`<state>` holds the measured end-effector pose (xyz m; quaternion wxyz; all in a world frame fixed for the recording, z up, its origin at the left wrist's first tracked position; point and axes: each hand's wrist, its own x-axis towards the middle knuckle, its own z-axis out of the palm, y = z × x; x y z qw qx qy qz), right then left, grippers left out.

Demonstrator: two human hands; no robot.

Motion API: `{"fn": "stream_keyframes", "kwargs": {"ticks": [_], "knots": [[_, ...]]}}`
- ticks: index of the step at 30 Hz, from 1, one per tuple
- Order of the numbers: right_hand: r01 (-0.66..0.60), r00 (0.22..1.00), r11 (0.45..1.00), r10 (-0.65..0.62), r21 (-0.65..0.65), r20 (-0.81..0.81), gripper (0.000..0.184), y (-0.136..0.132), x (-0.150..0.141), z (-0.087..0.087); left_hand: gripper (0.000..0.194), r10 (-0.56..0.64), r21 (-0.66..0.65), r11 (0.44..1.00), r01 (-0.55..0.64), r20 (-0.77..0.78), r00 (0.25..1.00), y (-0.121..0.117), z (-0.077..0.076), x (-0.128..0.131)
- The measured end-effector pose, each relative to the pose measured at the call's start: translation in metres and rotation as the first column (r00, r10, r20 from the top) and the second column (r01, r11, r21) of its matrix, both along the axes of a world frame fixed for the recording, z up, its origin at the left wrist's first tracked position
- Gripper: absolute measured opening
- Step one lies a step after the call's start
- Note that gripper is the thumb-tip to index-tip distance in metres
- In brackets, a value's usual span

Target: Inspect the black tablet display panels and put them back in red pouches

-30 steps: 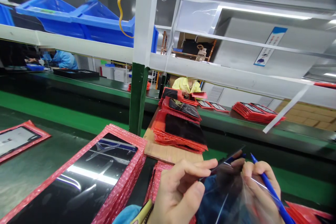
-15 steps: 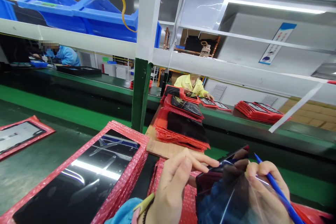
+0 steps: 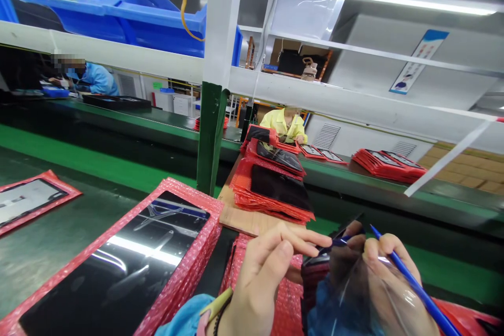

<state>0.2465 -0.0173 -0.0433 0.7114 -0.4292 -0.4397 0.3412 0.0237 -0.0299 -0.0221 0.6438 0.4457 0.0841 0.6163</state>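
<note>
My left hand grips the upper left edge of a glossy black screen panel, its fingers stretched along the rim and the thumb bent. The panel is tilted and mirrors the hands and a blue sleeve. At the panel's right side, my right hand pinches a clear film that is partly lifted off the surface. A thin blue pointed stick, like a pen or pry tool, is also held in that hand, tip up. The panel's lower part runs out of view.
Left of my hands, a black screen lies on stacked pink bubble-wrap sleeves. More wrapped screens are piled on a wooden board. A green post rises mid-view. A person in yellow sits across the green bench.
My right hand, with the film and blue stick, has moved slightly left and up. The panel appears tilted more steeply. Across the bench, the yellow-clad person's hand has drawn back.
</note>
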Motion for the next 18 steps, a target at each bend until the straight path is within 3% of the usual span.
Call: {"fn": "stream_keyframes", "kwargs": {"ticks": [6,12,18], "knots": [[-0.039,0.999,0.999,0.039,-0.020,-0.018,0.036,0.000,0.003,0.001,0.021,-0.073,0.002,0.997,0.073,0.030,0.997,-0.001,0.004,-0.001],[-0.054,0.999,0.999,0.054,-0.006,-0.003,0.033,-0.002,-0.002,0.005,0.008,0.082,0.090,0.993,-0.082,0.002,0.997,0.000,0.002,0.003],[-0.027,0.999,1.000,0.027,0.008,0.024,0.032,-0.003,-0.007,0.008,0.007,0.115,0.103,0.989,-0.110,-0.054,0.992,0.000,0.005,-0.001]]}}
